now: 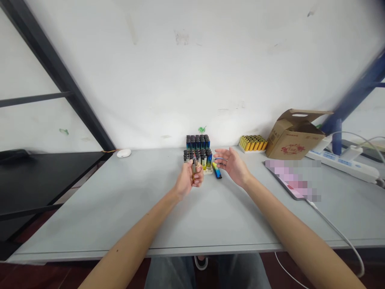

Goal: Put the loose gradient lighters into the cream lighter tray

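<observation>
My left hand is closed around a lighter with a brownish body, held upright just in front of a tray of lighters. To its right, my right hand hovers with fingers apart and nothing in them. Below those fingers a blue-and-yellow lighter lies on the table beside the tray. The cream tray carries rows of upright lighters with black tops, partly hidden by my left hand. Behind it stands a second block of dark blue lighters.
Yellow cylindrical pieces fill a white tray by the wall. An open cardboard box, a power strip and a phone on a white cable occupy the right side. A white rounded case sits at the left on the grey table.
</observation>
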